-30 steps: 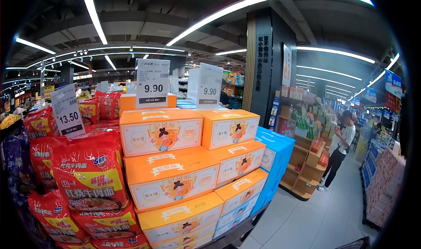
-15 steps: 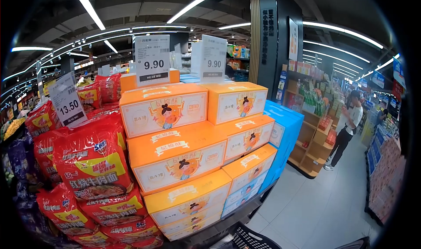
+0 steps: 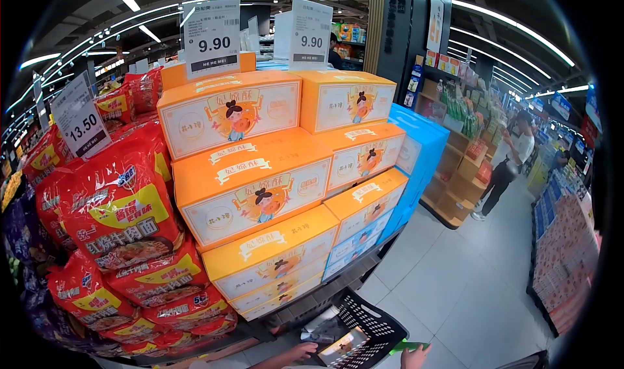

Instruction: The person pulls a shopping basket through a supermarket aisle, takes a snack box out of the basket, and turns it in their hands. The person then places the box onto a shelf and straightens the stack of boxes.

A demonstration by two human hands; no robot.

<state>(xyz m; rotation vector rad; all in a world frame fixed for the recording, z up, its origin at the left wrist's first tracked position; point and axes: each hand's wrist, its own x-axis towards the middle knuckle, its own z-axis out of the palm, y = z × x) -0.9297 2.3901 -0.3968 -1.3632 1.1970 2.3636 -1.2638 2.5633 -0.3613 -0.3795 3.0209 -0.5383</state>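
Since half a second ago, the stacked orange boxes (image 3: 253,203) sit higher in our head view, and more of the black basket (image 3: 370,318) shows, with both our hands now at the bottom edge. From this one head view, we see the basket below the display, beside the bagged red noodles (image 3: 127,219) and above the pale floor (image 3: 455,271). Inside it lies a small printed carton (image 3: 346,347), tilted, next to some pale packaging (image 3: 318,336) we cannot make out. Our left hand (image 3: 302,352) is at the basket's near left side; we cannot tell whether its grip is spread or pressed together. Our right hand (image 3: 414,356) appears to pinch a green strip (image 3: 398,347) just beside the basket's right side; whether that is a handle, we cannot tell. We judge the basket stiff and fairly light, best held by opposite rims so that it stays level. The carton looks light, smooth and easily dented, so we would take it by its side faces, without squeezing the panels.
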